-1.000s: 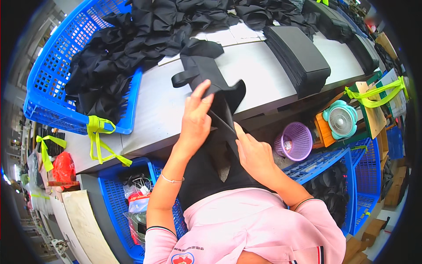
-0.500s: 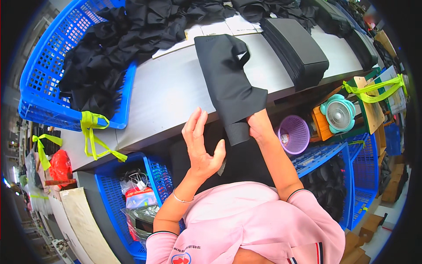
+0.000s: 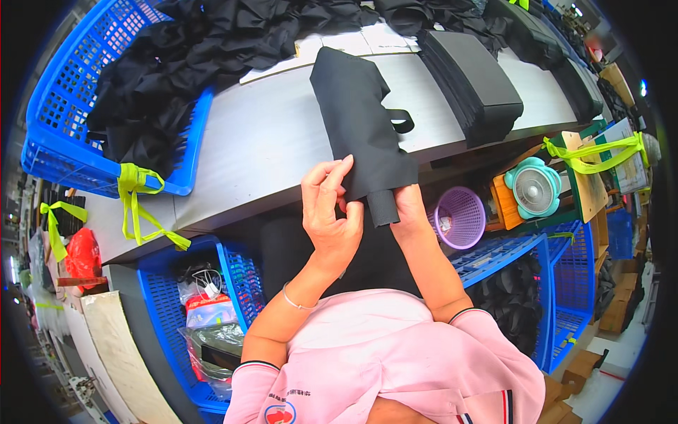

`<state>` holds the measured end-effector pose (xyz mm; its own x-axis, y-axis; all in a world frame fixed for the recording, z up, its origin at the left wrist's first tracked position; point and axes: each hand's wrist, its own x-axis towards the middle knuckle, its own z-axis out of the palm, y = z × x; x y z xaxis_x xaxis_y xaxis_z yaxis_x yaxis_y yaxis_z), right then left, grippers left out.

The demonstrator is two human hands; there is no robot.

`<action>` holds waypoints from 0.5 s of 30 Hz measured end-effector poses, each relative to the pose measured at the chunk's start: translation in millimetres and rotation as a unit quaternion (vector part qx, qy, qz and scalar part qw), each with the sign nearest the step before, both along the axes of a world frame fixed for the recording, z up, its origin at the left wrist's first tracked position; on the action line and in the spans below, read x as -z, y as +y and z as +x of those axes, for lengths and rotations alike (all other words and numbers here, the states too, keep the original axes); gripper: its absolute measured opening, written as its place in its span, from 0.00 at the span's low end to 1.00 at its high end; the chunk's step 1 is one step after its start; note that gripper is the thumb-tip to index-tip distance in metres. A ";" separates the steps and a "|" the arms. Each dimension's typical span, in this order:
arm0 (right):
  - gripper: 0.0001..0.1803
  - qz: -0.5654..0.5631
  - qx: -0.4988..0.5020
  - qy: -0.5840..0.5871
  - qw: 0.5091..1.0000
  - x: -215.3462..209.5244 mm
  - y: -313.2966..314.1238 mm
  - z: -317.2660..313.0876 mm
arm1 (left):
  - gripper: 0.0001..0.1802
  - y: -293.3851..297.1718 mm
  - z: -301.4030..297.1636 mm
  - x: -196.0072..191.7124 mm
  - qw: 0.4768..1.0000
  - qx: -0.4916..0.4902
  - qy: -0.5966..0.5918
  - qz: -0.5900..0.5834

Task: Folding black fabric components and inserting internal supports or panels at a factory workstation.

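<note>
A black fabric pouch [image 3: 357, 116] with a small side loop [image 3: 402, 120] extends from my hands out over the grey worktop. My right hand [image 3: 407, 206] grips its near end, beside a folded-down flap [image 3: 383, 205]; most of its fingers are hidden by the cloth. At the pouch's left edge is my left hand [image 3: 330, 212], its fingers partly bent and apart from the thumb, the fingertips at the cloth. Beyond and to the right stands a stack of flat black pieces [image 3: 487, 81].
Crumpled black cloth pieces [image 3: 212, 53] fill a blue basket [image 3: 53, 113] at left and spread along the back. Below the worktop [image 3: 247, 155] are a blue crate [image 3: 159, 297] of bagged items, a purple bin [image 3: 460, 219], a teal fan [image 3: 537, 186] and another blue crate [image 3: 554, 304].
My left hand has moved right and up to the pouch's edge, its fingers bending. The pouch has turned slightly, its loop now hanging lower at the right side. My right hand keeps its hold.
</note>
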<state>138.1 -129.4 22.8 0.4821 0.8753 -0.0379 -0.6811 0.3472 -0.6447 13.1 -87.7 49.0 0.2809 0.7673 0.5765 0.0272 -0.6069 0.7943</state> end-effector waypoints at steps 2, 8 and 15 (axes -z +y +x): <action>0.16 0.020 -0.006 0.029 0.999 6.9 -0.5 -1.7 | 0.37 -3.6 0.1 -3.3 1.000 0.014 0.005 -0.009; 0.20 0.029 -0.003 0.067 0.997 26.2 3.1 -8.0 | 0.38 -14.6 1.8 2.8 0.998 0.033 -0.022 -0.038; 0.17 0.013 -0.020 0.076 0.997 17.1 7.5 -13.2 | 0.39 -16.8 0.9 8.8 0.998 0.035 -0.036 -0.043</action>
